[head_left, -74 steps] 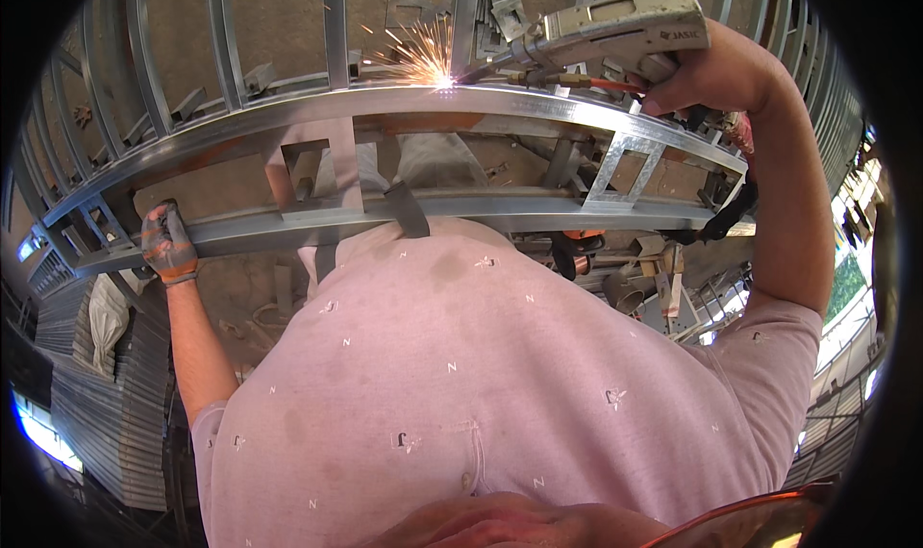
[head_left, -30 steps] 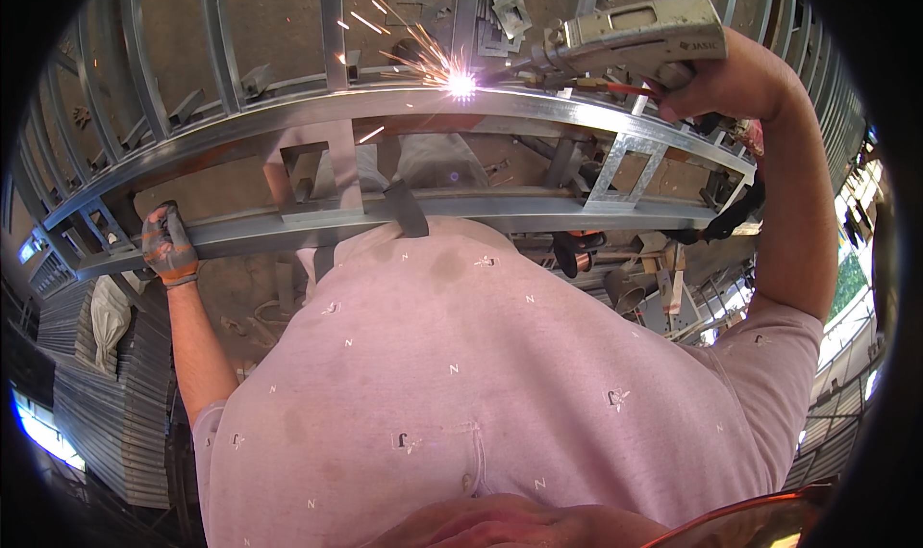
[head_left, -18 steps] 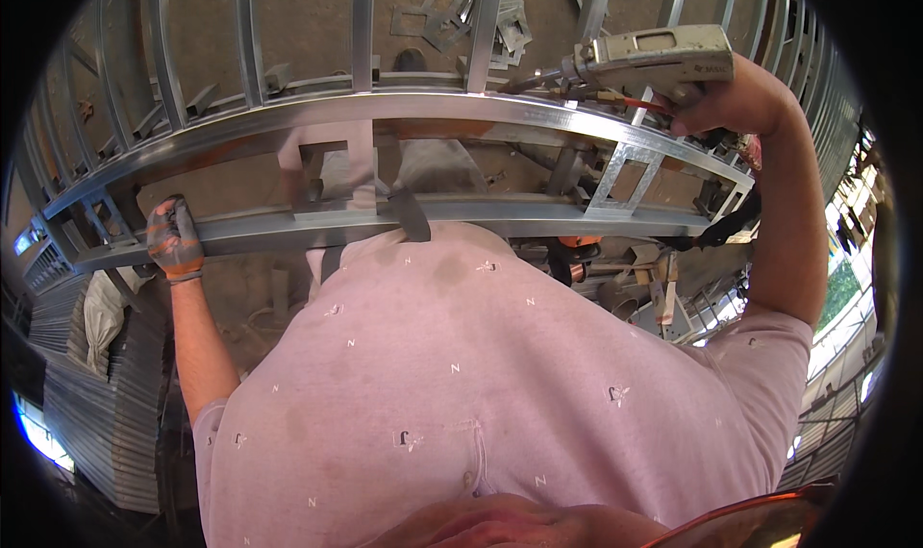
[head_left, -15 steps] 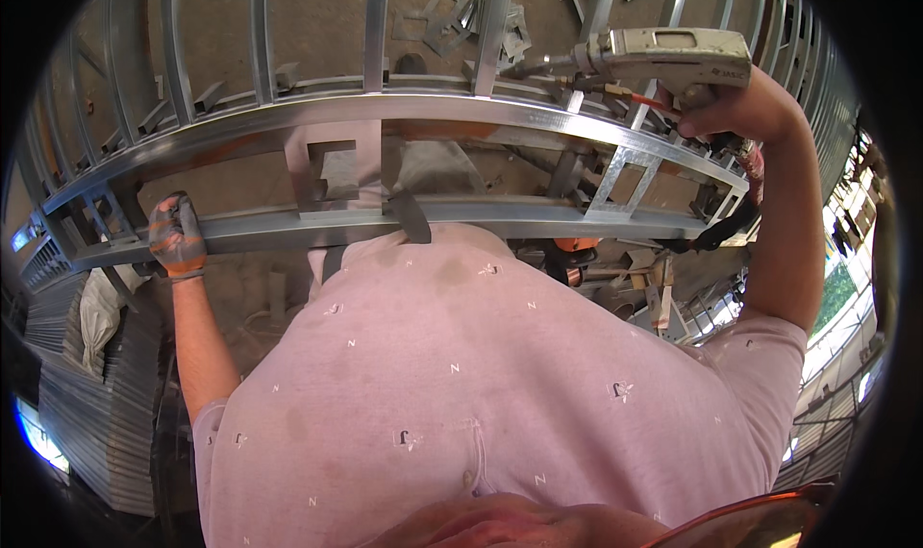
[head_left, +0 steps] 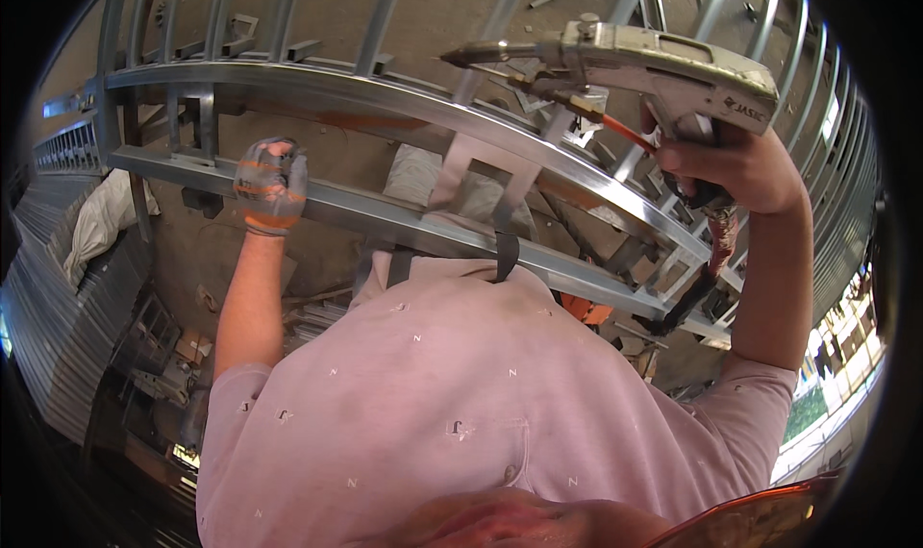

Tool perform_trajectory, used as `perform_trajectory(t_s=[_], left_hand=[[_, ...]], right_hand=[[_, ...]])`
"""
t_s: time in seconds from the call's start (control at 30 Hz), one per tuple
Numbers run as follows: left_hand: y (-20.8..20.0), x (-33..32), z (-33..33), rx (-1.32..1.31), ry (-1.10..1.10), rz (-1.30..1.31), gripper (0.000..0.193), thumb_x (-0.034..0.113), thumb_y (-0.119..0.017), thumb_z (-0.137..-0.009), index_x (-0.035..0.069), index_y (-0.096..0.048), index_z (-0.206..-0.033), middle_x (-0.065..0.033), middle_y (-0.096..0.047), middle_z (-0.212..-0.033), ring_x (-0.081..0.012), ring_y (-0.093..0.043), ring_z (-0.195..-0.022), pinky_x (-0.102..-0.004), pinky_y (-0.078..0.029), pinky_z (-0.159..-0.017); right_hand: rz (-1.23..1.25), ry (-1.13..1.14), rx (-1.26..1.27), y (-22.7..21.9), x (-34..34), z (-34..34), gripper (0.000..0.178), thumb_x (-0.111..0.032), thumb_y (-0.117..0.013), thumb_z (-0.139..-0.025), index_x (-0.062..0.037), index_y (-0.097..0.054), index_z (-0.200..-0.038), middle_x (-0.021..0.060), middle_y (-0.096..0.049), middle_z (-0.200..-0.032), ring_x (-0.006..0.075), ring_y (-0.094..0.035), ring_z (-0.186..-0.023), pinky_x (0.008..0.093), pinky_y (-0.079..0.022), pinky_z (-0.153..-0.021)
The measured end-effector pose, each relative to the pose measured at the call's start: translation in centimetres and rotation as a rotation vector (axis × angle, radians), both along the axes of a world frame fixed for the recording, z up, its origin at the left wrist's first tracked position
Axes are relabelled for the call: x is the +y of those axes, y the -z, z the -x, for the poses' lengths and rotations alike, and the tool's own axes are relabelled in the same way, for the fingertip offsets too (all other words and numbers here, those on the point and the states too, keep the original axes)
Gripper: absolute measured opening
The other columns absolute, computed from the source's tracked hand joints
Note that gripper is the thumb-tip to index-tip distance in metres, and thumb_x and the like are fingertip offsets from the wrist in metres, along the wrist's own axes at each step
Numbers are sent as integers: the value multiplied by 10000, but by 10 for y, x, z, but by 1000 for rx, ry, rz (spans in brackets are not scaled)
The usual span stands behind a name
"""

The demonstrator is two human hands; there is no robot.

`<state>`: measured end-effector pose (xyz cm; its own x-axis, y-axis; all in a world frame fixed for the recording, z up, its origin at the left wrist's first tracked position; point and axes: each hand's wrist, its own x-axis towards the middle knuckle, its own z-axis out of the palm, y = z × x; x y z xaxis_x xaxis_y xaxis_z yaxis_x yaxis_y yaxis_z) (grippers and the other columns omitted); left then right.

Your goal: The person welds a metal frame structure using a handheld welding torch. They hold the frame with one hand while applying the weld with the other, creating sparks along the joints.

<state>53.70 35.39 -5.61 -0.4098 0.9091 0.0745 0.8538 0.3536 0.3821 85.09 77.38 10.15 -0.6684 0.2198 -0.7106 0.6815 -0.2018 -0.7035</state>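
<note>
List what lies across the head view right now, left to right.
White sack, gloved left hand, metal bracket with a square opening, orange object partly hidden by the lower rail, right hand. Left out: the welding torch, which stretches above several of these.

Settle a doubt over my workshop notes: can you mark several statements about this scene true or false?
1. The right hand holds a welding gun. True.
2. The left hand is bare. False: that hand wears a grey and orange glove.
3. The gun's nozzle points toward the picture's left. True.
4. Sparks are flying at the nozzle tip. False: no sparks show there.
5. A metal frame with long rails stretches across in front of the person. True.
6. The person's shirt is plain black. False: it is pink with small printed motifs.
</note>
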Motion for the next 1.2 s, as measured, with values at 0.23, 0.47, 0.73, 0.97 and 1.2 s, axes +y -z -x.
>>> perform_trajectory(t_s=[0.23,0.47,0.73,0.97,1.2], left_hand=[[10,-8,5,2,-20,-156,192,130,-790,-762,95,-658,-898,-110,-702,-887,-345,-705,-864,-457,-573,-772],[0,-7,5,-70,-27,-168,190,95,-756,-761,95,-642,-913,-107,-724,-945,-354,-708,-873,-463,-569,-769],[1,-12,7,-121,-22,-152,279,82,-759,-734,93,-619,-975,-104,-725,-976,-353,-704,-874,-461,-566,-772],[0,-12,7,-136,-9,-152,271,94,-755,-733,87,-626,-972,-113,-723,-986,-354,-707,-880,-462,-570,-784],[2,-13,7,-119,-9,-152,267,108,-755,-731,86,-635,-969,-109,-721,-989,-353,-711,-899,-464,-571,-787]], right_hand=[[41,-161,-34,25,-26,104,272,-170,-855,-905,4,-719,-1062,14,-651,-802,100,-583,-624,276,-438,-538],[74,-208,-16,50,-47,173,240,-195,-839,-929,-14,-733,-1045,-8,-648,-774,83,-572,-613,273,-446,-535],[151,-263,-3,77,-52,195,261,-185,-850,-929,-5,-732,-1078,-2,-647,-774,86,-566,-617,277,-447,-541],[166,-251,-68,75,-56,201,243,-147,-853,-917,0,-729,-1065,-2,-650,-773,84,-572,-636,276,-448,-547],[119,-251,-73,76,-59,197,230,-126,-851,-907,-4,-728,-1057,-9,-650,-769,80,-574,-637,275,-448,-547]])
